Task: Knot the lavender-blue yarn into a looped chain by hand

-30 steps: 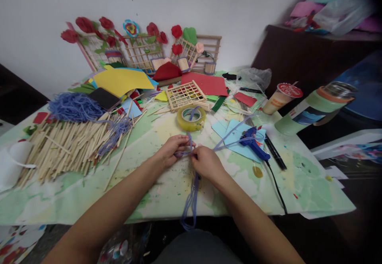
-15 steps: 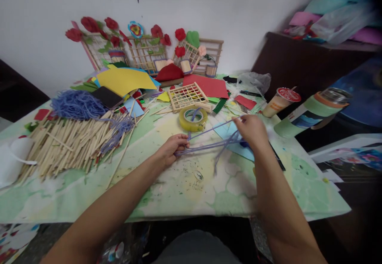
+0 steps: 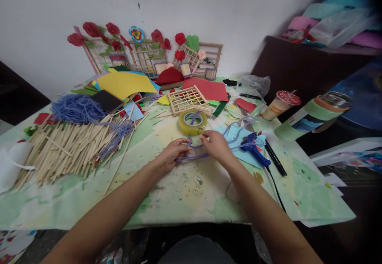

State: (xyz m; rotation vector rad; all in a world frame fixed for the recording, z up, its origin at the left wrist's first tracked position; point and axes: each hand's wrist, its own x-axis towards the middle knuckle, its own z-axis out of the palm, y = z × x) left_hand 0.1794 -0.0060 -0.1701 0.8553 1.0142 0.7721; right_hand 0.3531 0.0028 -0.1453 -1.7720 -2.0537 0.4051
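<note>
My left hand [image 3: 175, 153] pinches purple yarn [image 3: 197, 157] just in front of a roll of yellow tape [image 3: 192, 122]. Close by on its right, my right hand [image 3: 214, 144] has thumb and forefinger together on a strand of the same yarn. Loose yarn loops trail rightward over light blue paper [image 3: 249, 158] and across a blue glue gun [image 3: 255, 149]. A small wooden lattice [image 3: 188, 100] lies behind the tape roll.
Wooden sticks [image 3: 68, 148] and a heap of purple yarn [image 3: 78, 108] cover the left side. A cup [image 3: 280, 105] and a green bottle [image 3: 310, 116] stand at the right. Yellow paper [image 3: 125, 84], markers [image 3: 274, 158] and lattices with paper flowers surround the work area.
My right hand has come left and down, close to my left hand, and the stretched strand is now short. The glue gun is uncovered, with yarn lying over it.
</note>
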